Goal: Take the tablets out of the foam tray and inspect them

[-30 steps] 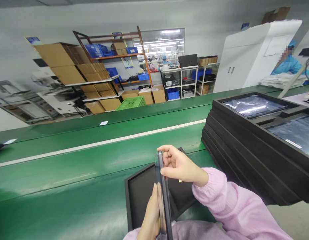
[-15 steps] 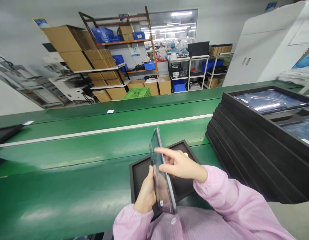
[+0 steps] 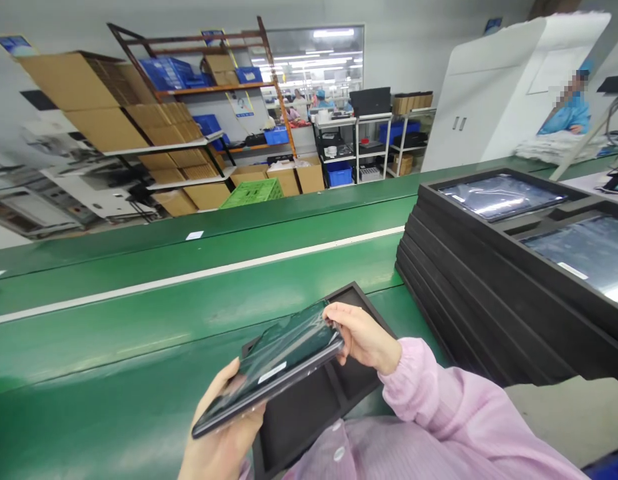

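The left hand and right hand are closed on a glossy black rectangular tablet above a black two-compartment tray; right, stacked black trays hold two dark, shiny screens.

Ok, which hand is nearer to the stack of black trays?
Right: the right hand, gripping the tablet by its right end, is left of the stack, apart from it; the left hand, at the other end, is farther away.
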Available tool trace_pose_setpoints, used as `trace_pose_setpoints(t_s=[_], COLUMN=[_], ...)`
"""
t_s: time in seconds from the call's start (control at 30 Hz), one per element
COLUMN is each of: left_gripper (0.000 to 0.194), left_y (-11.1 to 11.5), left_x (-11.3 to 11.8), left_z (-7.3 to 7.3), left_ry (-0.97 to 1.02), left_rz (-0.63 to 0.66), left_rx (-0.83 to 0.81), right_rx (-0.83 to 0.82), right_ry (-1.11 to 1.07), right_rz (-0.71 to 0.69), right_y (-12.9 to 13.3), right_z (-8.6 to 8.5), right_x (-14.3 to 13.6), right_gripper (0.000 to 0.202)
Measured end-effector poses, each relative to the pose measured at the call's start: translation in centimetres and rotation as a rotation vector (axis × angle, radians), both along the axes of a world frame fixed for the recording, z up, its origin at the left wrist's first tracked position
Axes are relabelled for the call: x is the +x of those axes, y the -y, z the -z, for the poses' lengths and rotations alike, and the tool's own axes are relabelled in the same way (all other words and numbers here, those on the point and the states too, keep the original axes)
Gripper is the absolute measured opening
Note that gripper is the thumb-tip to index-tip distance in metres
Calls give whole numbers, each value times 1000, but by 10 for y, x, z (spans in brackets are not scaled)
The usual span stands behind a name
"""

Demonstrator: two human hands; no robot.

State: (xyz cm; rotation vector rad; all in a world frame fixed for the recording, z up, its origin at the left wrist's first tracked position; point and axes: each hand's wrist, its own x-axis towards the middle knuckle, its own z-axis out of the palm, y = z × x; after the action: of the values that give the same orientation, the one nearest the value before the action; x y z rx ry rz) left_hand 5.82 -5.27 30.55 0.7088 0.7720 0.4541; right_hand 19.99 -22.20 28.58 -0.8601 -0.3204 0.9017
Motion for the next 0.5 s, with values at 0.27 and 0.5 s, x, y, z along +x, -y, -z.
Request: trace_pose_setpoints(t_s=[0.27,0.5], left_gripper=[33,21], left_y=[17,26], left_x=[18,11], left_z=[-30,-37], left_ry=[-33,-41], left_rz=[-50,-36], left_rx=[-159,-122], right_rx=[-42,-103], right_ry=[-64,9], right_rz=[43,111], right_y=[7,15], right_z=[-1,-8], right_x=[4,-1], right_gripper=[42,24])
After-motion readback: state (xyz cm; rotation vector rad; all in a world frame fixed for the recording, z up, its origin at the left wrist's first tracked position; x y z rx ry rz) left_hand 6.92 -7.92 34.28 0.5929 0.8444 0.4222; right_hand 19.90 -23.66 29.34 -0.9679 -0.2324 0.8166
